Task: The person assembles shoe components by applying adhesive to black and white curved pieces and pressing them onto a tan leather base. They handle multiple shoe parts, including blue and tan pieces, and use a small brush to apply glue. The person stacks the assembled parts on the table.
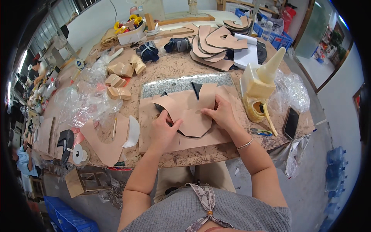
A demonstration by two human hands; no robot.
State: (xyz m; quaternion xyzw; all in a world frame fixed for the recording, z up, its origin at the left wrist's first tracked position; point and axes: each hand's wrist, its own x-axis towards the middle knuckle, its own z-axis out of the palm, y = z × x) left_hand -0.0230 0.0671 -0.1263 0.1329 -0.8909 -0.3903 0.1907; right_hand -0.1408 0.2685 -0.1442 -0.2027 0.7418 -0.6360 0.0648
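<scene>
Between my two hands is a U-shaped tan leather piece (pixel 194 123) with a black layer showing at its edges and upper tips. My left hand (pixel 164 128) pinches its left arm, thumb toward the middle. On the right arm, my right hand (pixel 221 112) grips the edge with thumb on top and fingers partly hidden beneath. A flat tan sheet (pixel 160 145) lies under the piece, overlapping a speckled stone slab (pixel 154 88). Left of the sheet rest another U-shaped tan piece (pixel 106 145) and a white curved template (pixel 133 132).
A glue pot (pixel 256 106) with a brush (pixel 269 120) stands at right, near a phone (pixel 291 123). Stacked cut pieces (pixel 210 42) lie at the back. Clear plastic bags (pixel 87 104), tan bundles (pixel 121 69) and a white spool (pixel 79 155) occupy the left side.
</scene>
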